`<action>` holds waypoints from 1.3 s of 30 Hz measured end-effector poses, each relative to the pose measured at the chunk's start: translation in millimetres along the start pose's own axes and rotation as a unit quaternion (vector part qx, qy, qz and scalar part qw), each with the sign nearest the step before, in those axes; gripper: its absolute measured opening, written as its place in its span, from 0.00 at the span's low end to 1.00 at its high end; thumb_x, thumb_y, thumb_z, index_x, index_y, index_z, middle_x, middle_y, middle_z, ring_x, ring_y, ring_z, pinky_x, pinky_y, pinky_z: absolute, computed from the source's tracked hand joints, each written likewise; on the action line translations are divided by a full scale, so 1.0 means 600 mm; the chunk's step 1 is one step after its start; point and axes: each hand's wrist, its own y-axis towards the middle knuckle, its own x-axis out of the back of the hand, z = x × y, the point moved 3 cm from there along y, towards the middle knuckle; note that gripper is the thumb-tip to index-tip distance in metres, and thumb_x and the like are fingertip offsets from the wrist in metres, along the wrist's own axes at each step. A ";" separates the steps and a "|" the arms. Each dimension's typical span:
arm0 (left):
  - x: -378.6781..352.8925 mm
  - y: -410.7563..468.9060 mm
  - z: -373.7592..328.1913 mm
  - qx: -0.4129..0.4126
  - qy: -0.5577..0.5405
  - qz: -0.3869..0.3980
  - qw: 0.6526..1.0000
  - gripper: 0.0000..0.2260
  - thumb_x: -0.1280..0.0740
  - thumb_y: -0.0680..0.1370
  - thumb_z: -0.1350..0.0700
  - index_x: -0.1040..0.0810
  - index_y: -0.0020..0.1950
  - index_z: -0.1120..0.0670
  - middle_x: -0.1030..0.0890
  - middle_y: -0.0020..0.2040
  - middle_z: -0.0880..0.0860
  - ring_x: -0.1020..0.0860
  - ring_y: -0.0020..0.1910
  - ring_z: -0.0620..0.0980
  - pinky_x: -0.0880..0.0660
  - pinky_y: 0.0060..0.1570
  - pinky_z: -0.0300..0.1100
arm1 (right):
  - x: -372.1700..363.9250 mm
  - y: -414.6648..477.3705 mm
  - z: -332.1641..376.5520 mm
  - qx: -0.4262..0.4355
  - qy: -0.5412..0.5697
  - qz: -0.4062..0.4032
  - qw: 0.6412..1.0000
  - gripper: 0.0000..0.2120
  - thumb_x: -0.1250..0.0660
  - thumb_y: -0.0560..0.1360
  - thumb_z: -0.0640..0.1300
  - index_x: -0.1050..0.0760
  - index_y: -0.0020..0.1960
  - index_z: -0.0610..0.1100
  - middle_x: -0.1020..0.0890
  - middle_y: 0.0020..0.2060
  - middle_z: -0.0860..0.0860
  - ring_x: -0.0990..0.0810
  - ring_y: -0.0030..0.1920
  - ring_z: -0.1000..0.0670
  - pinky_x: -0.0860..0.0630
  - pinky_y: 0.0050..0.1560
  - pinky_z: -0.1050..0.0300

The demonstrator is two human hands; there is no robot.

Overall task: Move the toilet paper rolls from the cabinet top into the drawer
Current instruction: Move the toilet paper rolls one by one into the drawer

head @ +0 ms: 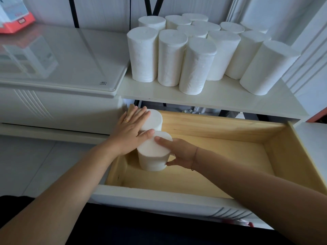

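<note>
The wooden drawer (pixel 221 128) is pulled open. Two white rolls stand in its back left corner, touching each other. The left hand (pixel 131 128) lies flat on top of the back roll (pixel 155 119), its fingers straight and holding nothing. The right hand (pixel 180 152) grips the front roll (pixel 152 152), thumb on top and fingers curled round the side. Many more rolls (pixel 196 66) stand close together on the white worktop (pixel 221 96) just above the drawer
</note>
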 end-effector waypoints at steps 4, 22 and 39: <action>0.001 0.000 -0.001 -0.003 -0.017 -0.012 1.000 0.27 0.49 0.80 0.41 0.53 0.77 0.46 0.57 0.77 0.41 0.65 0.73 0.38 0.65 0.71 0.41 | -0.016 0.008 0.006 -0.011 0.035 0.000 0.999 0.29 0.31 0.73 0.55 0.29 0.68 0.40 0.25 0.64 0.48 0.29 0.66 0.46 0.26 0.57 0.46; 0.004 0.002 -0.002 0.001 -0.028 -0.016 0.999 0.27 0.49 0.80 0.41 0.52 0.77 0.45 0.56 0.77 0.41 0.65 0.71 0.35 0.67 0.69 0.36 | 0.043 -0.026 0.071 0.223 -0.100 -0.281 0.928 0.28 0.26 0.69 0.56 0.29 0.63 0.44 0.24 0.56 0.52 0.25 0.56 0.52 0.27 0.58 0.60; 0.009 0.000 -0.009 0.011 -0.032 -0.009 0.999 0.26 0.48 0.81 0.44 0.53 0.77 0.45 0.57 0.76 0.38 0.70 0.65 0.29 0.68 0.64 0.31 | 0.193 0.021 0.263 0.365 -0.098 -0.295 0.878 0.47 0.19 0.62 0.45 0.42 0.72 0.43 0.27 0.63 0.49 0.26 0.63 0.50 0.27 0.65 0.50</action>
